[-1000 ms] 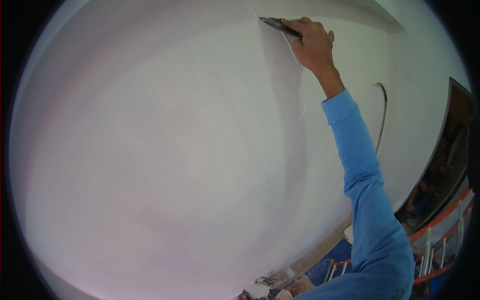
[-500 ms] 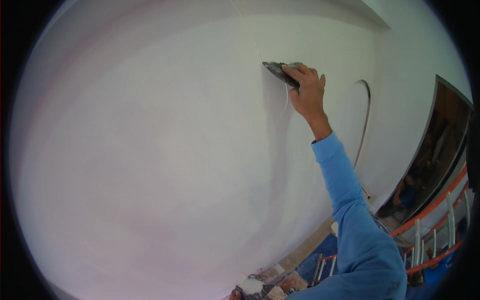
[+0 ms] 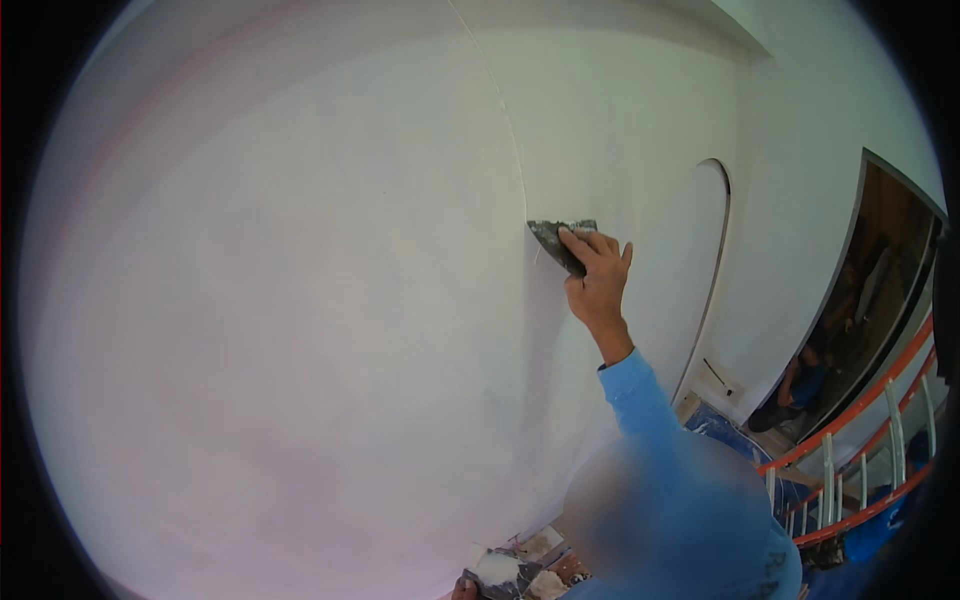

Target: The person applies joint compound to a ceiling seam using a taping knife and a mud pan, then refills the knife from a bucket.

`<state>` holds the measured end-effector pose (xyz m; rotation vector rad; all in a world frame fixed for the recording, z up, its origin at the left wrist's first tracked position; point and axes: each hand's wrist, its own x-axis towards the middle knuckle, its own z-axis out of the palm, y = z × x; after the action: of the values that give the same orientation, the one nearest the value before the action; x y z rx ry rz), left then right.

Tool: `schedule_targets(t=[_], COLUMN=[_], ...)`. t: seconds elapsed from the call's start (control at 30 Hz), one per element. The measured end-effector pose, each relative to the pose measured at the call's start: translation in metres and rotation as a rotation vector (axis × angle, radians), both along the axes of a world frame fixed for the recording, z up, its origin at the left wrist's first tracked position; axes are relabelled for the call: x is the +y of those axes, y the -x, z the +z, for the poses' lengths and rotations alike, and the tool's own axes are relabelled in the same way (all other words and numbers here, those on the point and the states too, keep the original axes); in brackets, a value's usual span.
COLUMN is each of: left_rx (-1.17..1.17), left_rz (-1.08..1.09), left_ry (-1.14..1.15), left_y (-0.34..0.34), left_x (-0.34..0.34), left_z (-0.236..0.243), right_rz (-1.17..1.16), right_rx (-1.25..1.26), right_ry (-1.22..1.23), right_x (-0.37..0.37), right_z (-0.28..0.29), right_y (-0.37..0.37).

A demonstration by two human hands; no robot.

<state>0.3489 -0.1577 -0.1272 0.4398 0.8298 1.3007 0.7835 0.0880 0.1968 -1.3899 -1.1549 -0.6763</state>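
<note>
My right hand [image 3: 598, 285] grips a dark, smeared putty knife [image 3: 560, 242]. Its wide edge lies against the white wall [image 3: 330, 330], and a thin raised line of putty [image 3: 508, 120] runs up from its left corner. A blue sleeve [image 3: 640, 395] covers that arm, blurred lower down. At the bottom edge a bit of my left hand [image 3: 465, 587] shows, fingers closed on the rim of a dark, putty-smeared plate [image 3: 525, 578]. White putty [image 3: 497, 567] sits on this plate; most of the hand is out of the picture.
On the right stands an orange ladder [image 3: 850, 425] with metal rungs. Behind it a dark doorway [image 3: 880, 260] opens, with a crouching person [image 3: 800, 385] low inside. An arched groove [image 3: 722, 230] marks the wall. Blue sheeting [image 3: 725, 428] lies along the wall's foot.
My right hand has drawn the putty knife down the wall, and the putty line above it is longer. The left hand with its plate has hardly moved.
</note>
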Motion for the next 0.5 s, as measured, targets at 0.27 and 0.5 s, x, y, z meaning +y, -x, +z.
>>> schedule_targets(t=[0.27,0.5], left_rx=[0.153,0.128], left_rz=[0.005,-0.049], left_ry=[0.003,-0.301], left_y=[-0.014,-0.041], left_x=[0.001,0.039], left_z=[0.044,0.076], right_rz=[0.049,0.071], right_rx=[0.119,-0.01], right_ry=[0.013,0.033], right_x=[-0.002,-0.021], right_z=[-0.033,-0.039], right_y=[0.031,0.046])
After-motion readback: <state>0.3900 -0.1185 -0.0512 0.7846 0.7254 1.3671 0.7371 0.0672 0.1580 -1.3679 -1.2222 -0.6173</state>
